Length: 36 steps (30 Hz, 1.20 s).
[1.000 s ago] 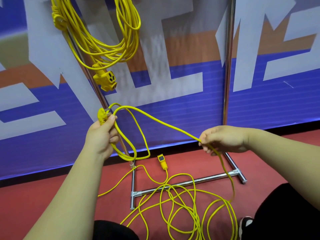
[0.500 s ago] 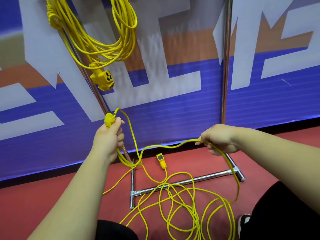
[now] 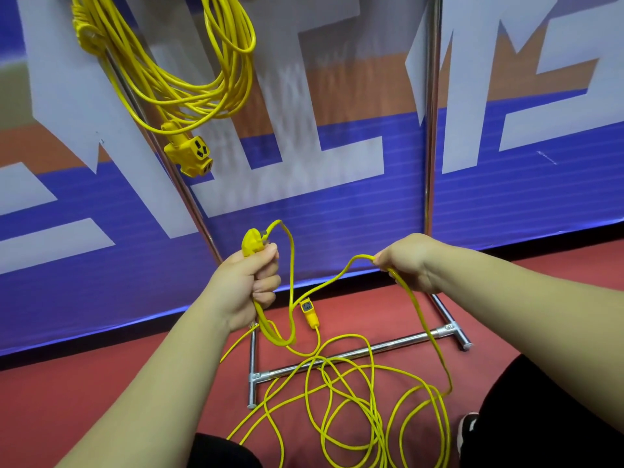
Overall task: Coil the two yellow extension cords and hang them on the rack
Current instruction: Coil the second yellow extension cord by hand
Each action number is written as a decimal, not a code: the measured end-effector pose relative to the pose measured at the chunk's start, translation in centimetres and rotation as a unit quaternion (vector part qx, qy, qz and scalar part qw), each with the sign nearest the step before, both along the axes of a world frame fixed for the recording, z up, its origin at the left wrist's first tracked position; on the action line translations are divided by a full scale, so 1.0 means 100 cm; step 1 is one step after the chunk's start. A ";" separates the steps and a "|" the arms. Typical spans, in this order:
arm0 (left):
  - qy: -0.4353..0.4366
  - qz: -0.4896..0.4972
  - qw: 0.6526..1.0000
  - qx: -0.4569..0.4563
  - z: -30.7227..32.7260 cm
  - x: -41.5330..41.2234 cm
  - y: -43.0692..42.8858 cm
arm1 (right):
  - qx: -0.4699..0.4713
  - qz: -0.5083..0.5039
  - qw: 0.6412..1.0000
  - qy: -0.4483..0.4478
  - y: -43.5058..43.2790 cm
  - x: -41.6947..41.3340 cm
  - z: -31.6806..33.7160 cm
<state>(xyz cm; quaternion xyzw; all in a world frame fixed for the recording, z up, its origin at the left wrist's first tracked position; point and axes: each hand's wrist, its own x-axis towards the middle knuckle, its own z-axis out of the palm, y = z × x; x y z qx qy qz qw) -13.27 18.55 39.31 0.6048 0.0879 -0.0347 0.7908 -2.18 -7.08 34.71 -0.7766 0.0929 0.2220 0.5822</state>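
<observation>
A: How is the left hand (image 3: 248, 282) closed?

B: It is curled into a fist in front of the left post of the rack (image 3: 405, 339). The plug (image 3: 251, 241) is clamped at the top of the fist and juts out above it. A few short loops of the loose cord (image 3: 266, 325) are gripped in the same fist and hang below it, above the rack's base.

A: And the right hand (image 3: 410, 261)?

B: It is seen from the back, in front of the rack's right post. Its fingers are curled round the loose cord. The fingertips are hidden, so it cannot be told how tightly the cord is pinched. The cord is seen entering at the thumb side and leaving beneath the hand.

A: Where is the rest of that cord found?

B: A slack span is hung between the two hands. Below the right hand the cord is dropped to the floor (image 3: 101, 383), where it is spread in tangled loops over and in front of the rack's base bar. Its connector (image 3: 309, 312) is seen just behind that bar.

A: And the other cord?

B: The hung cord (image 3: 189, 101) is coiled and draped high on the rack's left side. Its socket (image 3: 189, 153) is hung at the coil's bottom, beside the left post, well apart from both hands.
</observation>
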 end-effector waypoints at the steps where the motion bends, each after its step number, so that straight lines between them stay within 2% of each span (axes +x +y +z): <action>1: -0.002 -0.008 1.000 -0.004 0.001 0.000 -0.001 | -0.004 -0.004 1.000 0.001 0.000 -0.001 0.001; 5: 0.006 -0.032 0.999 0.004 0.002 -0.004 -0.007 | 0.009 -0.012 1.000 0.008 0.001 -0.003 0.005; 12: 0.047 -0.072 0.992 0.098 -0.013 -0.004 -0.037 | 0.082 0.013 0.995 0.054 0.008 -0.009 0.020; 16: 0.067 -0.092 0.984 0.136 -0.024 -0.002 -0.055 | 0.077 0.029 0.996 0.027 0.015 -0.012 0.023; 29: 0.111 -0.094 0.976 0.160 -0.044 0.006 -0.086 | 0.119 -0.003 0.993 -0.007 0.029 -0.012 0.027; 36: 0.093 -0.071 0.980 0.163 -0.043 0.011 -0.083 | 0.093 0.035 0.992 -0.077 0.026 -0.014 0.038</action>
